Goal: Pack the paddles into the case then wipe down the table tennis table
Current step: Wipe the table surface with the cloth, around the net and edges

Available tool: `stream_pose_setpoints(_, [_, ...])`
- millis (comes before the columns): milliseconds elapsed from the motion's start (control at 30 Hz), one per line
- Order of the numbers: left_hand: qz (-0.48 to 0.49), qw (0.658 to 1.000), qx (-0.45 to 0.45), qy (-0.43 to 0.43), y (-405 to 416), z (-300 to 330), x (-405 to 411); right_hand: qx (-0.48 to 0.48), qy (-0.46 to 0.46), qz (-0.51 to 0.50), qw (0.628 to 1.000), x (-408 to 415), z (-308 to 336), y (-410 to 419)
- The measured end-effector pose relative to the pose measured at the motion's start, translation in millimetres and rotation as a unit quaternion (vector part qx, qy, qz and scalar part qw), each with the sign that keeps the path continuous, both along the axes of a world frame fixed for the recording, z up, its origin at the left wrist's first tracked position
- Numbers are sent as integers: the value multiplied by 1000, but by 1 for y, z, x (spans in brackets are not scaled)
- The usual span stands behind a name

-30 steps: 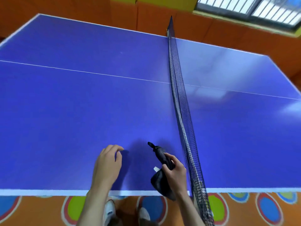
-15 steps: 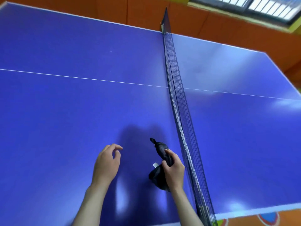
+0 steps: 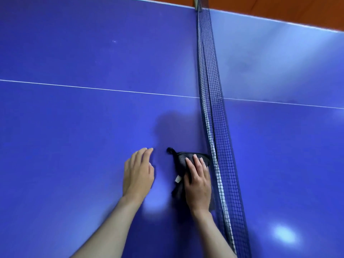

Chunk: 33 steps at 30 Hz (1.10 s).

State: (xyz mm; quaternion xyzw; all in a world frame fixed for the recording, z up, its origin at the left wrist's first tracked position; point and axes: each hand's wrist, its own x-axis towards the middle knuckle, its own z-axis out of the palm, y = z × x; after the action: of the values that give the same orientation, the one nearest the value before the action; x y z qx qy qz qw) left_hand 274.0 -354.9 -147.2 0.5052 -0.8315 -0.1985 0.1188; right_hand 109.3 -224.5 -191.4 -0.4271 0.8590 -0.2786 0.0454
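1. Counter: a table tennis table with a flat, glossy, deep blue top that fills nearly the whole view. A thin white line crosses it from left to right, and a white edge stripe runs along the far side. Soft glare patches show at lower centre, lower right and over the paler far right portion. A dim shadow lies on the blue just beyond the hands.
2. Orange wall or floor: a narrow strip of plain orange surface beyond the far edge, top right; too little shows to tell which it is.
3. Net: dark blue-black square mesh with a pale band along its top, stretched from the far edge post toward the near edge and dividing the counter into left and right halves.
4. Left hand: bare forearm and hand, palm down over the left half, fingers relaxed and slightly bent, holding nothing; whether it touches the top cannot be told.
5. Right hand: palm down, fingers straight and together, pressing flat on the cloth just beside the net.
6. Cloth: dark grey-black, crumpled fabric with a small white tag and a twisted corner pointing away, lying on the left half, its far right edge close against the net's foot.
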Motion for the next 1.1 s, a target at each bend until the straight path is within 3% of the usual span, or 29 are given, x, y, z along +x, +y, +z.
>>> stream_pose_setpoints(233, [-55,989,-127,-52,-73,-39,-27,55,77,-15,995,-62,1,-34])
stream_pose_setpoints(733, [-45,986,-159,-32,-77,-50,-30,50,41,20,998,-188,0,-229])
stream_pose_setpoints(900, [-45,987,-145,-52,-79,-48,-30,51,38,23,998,-181,-2,-222])
stream_pose_setpoints(1100, [-49,987,-140,-60,-79,-46,-30,85,90,11,992,-111,0,-151])
